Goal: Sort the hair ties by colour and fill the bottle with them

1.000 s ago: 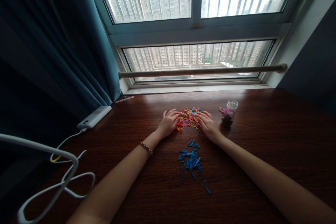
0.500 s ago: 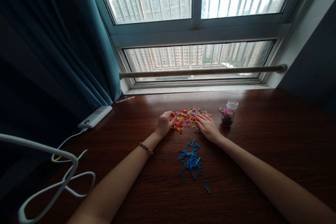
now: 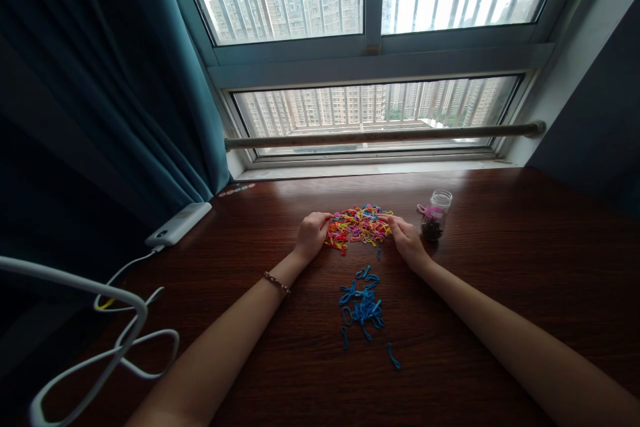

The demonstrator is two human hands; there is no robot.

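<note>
Right hand [image 3: 407, 241] has shifted rightward along the multicoloured pile [image 3: 359, 225].

Ahead of you, a loose, flat heap of small, thin, stretchy-looking loops in red, yellow, pink and blue [image 3: 359, 225] lies tangled and overlapping on the glossy red-brown wood-grain tabletop [image 3: 475, 320]. Nearer you is a looser cluster of small, thin, plain blue loops [image 3: 367, 307], some bunched over one another in the middle and others spread singly at its edges. One small blue loop [image 3: 379, 254] lies apart between the two groups, and a narrow, stretched-out blue loop [image 3: 394, 356] rests slantwise to the right on your side of the cluster.
</note>
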